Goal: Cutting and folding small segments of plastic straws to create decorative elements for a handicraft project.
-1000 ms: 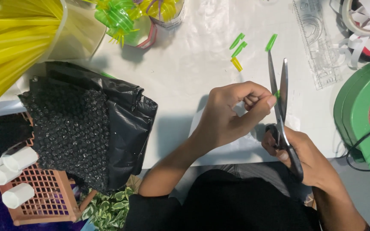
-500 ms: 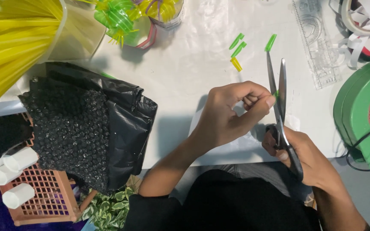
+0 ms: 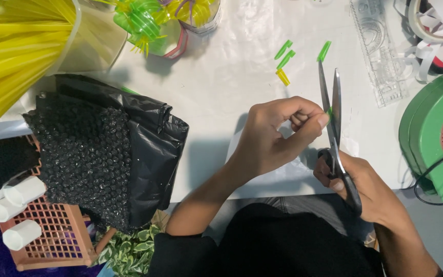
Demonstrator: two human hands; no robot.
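- Your right hand [image 3: 370, 187] grips the black handles of the long steel scissors [image 3: 333, 128], fingers closed through the loops, blades pointing away from you and parted only a sliver.
- Your left hand [image 3: 275, 136], just left of the scissors, is curled nearly closed, thumb and forefinger pinching a tiny green plastic straw piece [image 3: 329, 111] right against the blades.
- Beyond the scissors' tips, 4 cut straw bits [image 3: 284, 62] lie loose on the white plastic-covered table [image 3: 232, 66]: 3 green, 1 yellow.
- Right of the scissors sits a clear plastic stencil ruler [image 3: 378, 51], and farther right a round green machine housing [image 3: 431, 133].
- Far left of the scissors, a crumpled black plastic bag with bubble wrap [image 3: 103, 149] hangs over the table edge beside a bundle of long yellow straws [image 3: 16, 51].
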